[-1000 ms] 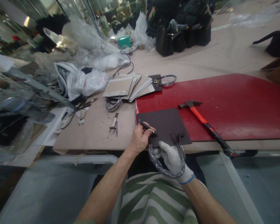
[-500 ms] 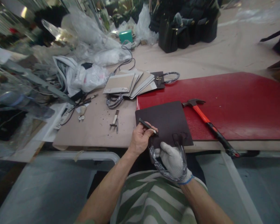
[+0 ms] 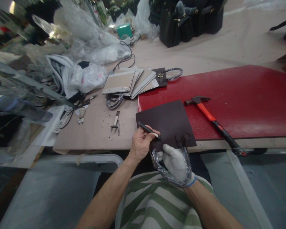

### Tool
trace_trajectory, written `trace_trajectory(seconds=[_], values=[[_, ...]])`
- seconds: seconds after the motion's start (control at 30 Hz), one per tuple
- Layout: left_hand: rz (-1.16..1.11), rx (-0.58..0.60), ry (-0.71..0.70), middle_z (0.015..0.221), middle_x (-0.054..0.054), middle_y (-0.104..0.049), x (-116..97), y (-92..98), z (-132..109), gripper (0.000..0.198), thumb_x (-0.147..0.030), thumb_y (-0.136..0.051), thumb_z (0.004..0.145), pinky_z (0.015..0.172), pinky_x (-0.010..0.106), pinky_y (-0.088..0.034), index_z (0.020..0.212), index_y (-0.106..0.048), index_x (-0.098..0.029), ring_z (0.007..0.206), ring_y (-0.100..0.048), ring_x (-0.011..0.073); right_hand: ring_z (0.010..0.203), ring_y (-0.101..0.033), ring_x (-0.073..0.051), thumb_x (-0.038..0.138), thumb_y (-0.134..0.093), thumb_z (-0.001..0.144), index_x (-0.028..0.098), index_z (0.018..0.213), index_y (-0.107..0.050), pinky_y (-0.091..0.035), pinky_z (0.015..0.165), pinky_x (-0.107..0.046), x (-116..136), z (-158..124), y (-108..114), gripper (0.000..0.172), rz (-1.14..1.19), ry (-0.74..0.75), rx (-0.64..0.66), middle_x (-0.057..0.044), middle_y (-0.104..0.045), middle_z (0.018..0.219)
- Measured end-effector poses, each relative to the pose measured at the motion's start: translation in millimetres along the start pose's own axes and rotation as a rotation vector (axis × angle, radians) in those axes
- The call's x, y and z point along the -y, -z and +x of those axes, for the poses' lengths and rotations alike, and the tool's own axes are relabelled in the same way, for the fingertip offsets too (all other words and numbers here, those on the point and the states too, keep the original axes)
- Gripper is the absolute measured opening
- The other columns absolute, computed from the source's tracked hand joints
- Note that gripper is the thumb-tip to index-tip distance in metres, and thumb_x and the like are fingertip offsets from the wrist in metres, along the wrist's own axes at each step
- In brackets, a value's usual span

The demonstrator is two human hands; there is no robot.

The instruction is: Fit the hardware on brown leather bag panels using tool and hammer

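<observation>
A dark brown leather bag panel lies at the table's front, its rear part on the red board. A plastic-wrapped handle loops from its near edge toward my body. My bare left hand pinches a slim black marker-like tool, its lower end at the panel near the left handle tab. Inside the loop, my right hand, in a white knit glove, grips the panel's near edge with the thumb on top; its other fingers are partly hidden underneath.
A claw hammer rests on the red board, its grip overhanging the front edge. Left of the panel lie small metal tools. Behind are stacked panels, a cable, plastic bags and black handbags.
The whole view has shifted slightly. Both hands keep their holds, and the tool stays near the left handle tab with only a slight change in angle.
</observation>
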State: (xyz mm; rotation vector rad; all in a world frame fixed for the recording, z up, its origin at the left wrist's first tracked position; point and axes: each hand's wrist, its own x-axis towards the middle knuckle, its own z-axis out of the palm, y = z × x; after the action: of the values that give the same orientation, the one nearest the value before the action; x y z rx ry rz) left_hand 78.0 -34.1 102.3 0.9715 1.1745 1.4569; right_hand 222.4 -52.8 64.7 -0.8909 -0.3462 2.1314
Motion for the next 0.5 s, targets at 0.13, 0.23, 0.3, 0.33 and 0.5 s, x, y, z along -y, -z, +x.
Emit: trace_trajectory(seconds=[0.13, 0.23, 0.3, 0.33, 0.5], values=[[0.069, 0.008, -0.009, 0.091, 0.008, -0.080, 1.9, 2.0, 0.1, 0.035, -0.044, -0.076, 0.088, 0.084, 0.031, -0.060, 0.099, -0.056, -0.018, 0.088, -0.077, 0.0203, 0.058, -0.058, -0.016, 0.042, -0.082, 0.078, 0.018, 0.076, -0.070, -0.051, 0.062, -0.032, -0.5, 0.1, -3.7, 0.026, -0.007, 0.035, -0.042, -0.002, -0.067, 0.065], [0.110, 0.005, -0.012, 0.091, 0.008, -0.080, 2.9, 2.3, -0.4, 0.028, -0.038, -0.074, 0.090, 0.082, 0.030, -0.059, 0.099, -0.056, -0.018, 0.086, -0.077, 0.0190, 0.057, -0.059, -0.016, 0.043, -0.084, 0.075, 0.018, 0.079, -0.071, -0.051, 0.062, -0.031, 1.6, -2.8, -7.3, 0.029, -0.030, 0.043, -0.053, -0.002, -0.068, 0.065], [0.140, -0.005, -0.025, 0.091, 0.008, -0.080, 3.0, 1.5, -1.2, 0.024, -0.034, -0.072, 0.090, 0.082, 0.029, -0.060, 0.099, -0.056, -0.018, 0.085, -0.077, 0.0182, 0.057, -0.059, -0.016, 0.045, -0.085, 0.075, 0.017, 0.079, -0.072, -0.051, 0.062, -0.032, 3.1, -4.6, -8.8, 0.031, -0.065, 0.063, -0.058, -0.002, -0.068, 0.065], [0.159, -0.012, -0.035, 0.091, 0.008, -0.080, 2.7, 0.8, -1.7, 0.022, -0.032, -0.071, 0.091, 0.081, 0.029, -0.060, 0.100, -0.056, -0.018, 0.085, -0.077, 0.0180, 0.058, -0.059, -0.017, 0.046, -0.085, 0.075, 0.017, 0.077, -0.072, -0.051, 0.062, -0.032, 3.6, -5.2, -9.0, 0.032, -0.087, 0.066, -0.061, -0.003, -0.068, 0.064], [0.253, -0.010, -0.091, 0.091, 0.007, -0.080, 0.5, -2.2, -3.2, 0.015, -0.027, -0.067, 0.092, 0.082, 0.030, -0.061, 0.100, -0.057, -0.019, 0.086, -0.077, 0.0177, 0.058, -0.058, -0.018, 0.054, -0.082, 0.076, 0.016, 0.069, -0.072, -0.049, 0.065, -0.036, 3.7, -6.3, -4.8, 0.040, -0.213, 0.074, -0.096, -0.005, -0.066, 0.063]])
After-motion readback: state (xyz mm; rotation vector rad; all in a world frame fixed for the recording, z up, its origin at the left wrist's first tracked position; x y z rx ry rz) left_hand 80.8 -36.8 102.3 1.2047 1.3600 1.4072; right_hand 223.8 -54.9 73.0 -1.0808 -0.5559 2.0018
